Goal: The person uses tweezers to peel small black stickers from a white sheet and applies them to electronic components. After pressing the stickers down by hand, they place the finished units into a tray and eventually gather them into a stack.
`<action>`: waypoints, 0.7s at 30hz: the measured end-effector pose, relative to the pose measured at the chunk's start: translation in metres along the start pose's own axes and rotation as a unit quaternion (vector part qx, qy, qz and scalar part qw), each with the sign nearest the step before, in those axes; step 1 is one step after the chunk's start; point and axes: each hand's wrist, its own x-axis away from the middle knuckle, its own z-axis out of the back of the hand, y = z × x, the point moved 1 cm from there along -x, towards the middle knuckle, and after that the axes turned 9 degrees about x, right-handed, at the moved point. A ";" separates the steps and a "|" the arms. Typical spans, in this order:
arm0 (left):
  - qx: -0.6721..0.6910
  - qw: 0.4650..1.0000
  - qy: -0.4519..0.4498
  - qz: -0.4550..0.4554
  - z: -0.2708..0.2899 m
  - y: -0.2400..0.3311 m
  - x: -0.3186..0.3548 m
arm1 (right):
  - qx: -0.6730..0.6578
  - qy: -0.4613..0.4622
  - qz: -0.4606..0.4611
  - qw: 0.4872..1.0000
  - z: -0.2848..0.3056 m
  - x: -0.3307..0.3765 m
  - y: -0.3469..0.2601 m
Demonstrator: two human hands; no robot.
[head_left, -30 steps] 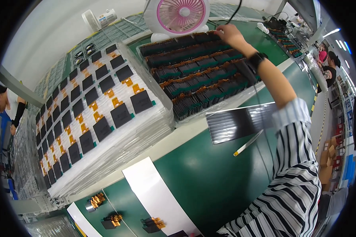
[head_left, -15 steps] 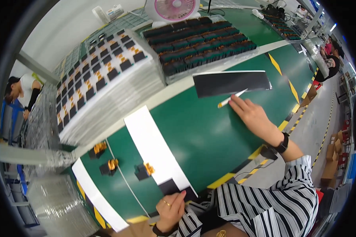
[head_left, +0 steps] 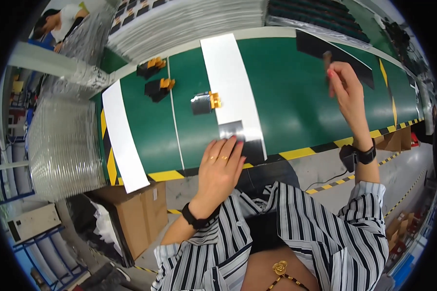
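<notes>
A glossy dark square (head_left: 231,130) lies on the near part of a white strip (head_left: 233,77), above a second dark piece (head_left: 255,150). My left hand (head_left: 221,167) reaches over these pieces with fingers stretched out, the fingertips touching the near edge of the glossy square. To the right, my right hand (head_left: 348,89) is raised over the green surface near a long black sheet (head_left: 310,46). Its fingers pinch a slim brownish tool (head_left: 327,60), smeared by motion. Beside the white strip lies a black part with an orange ribbon (head_left: 202,104).
Two more black parts with orange ribbons (head_left: 159,88) (head_left: 150,68) lie farther left, near another white strip (head_left: 126,140). Stacked trays (head_left: 189,29) line the far side, with clear trays (head_left: 65,140) at left. A person (head_left: 63,24) stands far left. A cardboard box (head_left: 143,218) sits below.
The view has swung down and left. My right hand has lifted from the white pointed tool's place by the black sheet and turned upright. My left hand stays at the dark pieces, fingers more stretched.
</notes>
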 end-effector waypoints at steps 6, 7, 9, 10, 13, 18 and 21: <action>-0.005 1.000 0.010 -0.010 -0.007 0.001 -0.009 | -0.386 -0.074 -0.063 0.917 -0.075 0.006 -0.050; -0.008 1.000 0.009 -0.009 -0.007 0.000 -0.010 | -0.398 -0.098 -0.069 0.909 -0.081 0.009 -0.052; -0.006 1.000 0.008 -0.010 -0.009 -0.003 -0.009 | -0.411 -0.125 -0.075 0.900 -0.089 0.014 -0.048; -0.003 1.000 0.007 -0.014 -0.011 -0.005 -0.009 | -0.403 -0.142 -0.092 0.899 -0.092 0.015 -0.043; 0.001 1.000 0.003 -0.018 -0.012 -0.008 -0.009 | -0.384 -0.176 -0.128 0.897 -0.097 0.017 -0.035; 0.005 1.000 -0.003 -0.018 -0.011 -0.010 -0.010 | -0.404 -0.155 -0.146 0.890 -0.100 0.015 -0.039; 0.008 1.000 -0.001 -0.017 -0.011 -0.009 -0.010 | -0.401 -0.155 -0.145 0.891 -0.100 0.017 -0.040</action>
